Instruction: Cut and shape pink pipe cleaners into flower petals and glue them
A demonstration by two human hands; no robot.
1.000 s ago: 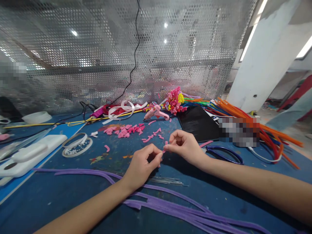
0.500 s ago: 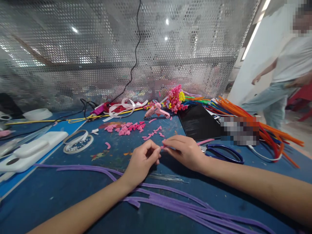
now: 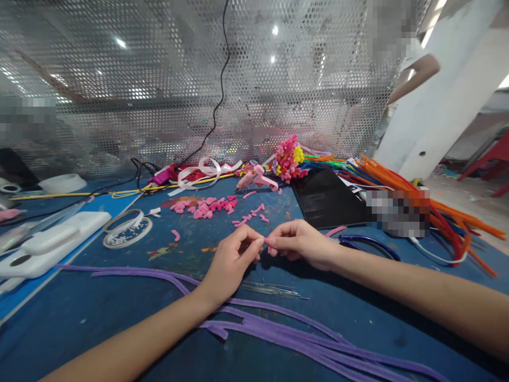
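Observation:
My left hand (image 3: 237, 255) and my right hand (image 3: 299, 243) meet over the middle of the blue table, fingertips nearly touching. Between them is a small pink piece of pipe cleaner (image 3: 266, 241), pinched from both sides and mostly covered by the fingers. Beyond the hands lie short cut pink pieces (image 3: 250, 215) and a pile of bent pink pieces (image 3: 207, 207). Thin metal wires (image 3: 274, 289) rest just below my hands. Long purple pipe cleaners (image 3: 278, 334) stretch across the near side of the table, some passing under my left forearm.
A pink glue gun (image 3: 258, 178) stands behind the pink pieces, near a pink and yellow flower bunch (image 3: 289, 159). To the right are a black tablet (image 3: 330, 199), blue-handled scissors (image 3: 371, 244) and orange pipe cleaners (image 3: 401, 185). A round bead dish (image 3: 128, 234) sits left.
My right hand has turned and its fingers have curled in closer around the pink piece. My left hand stays nearly in place. The person at the right has moved behind the pillar and mesh.

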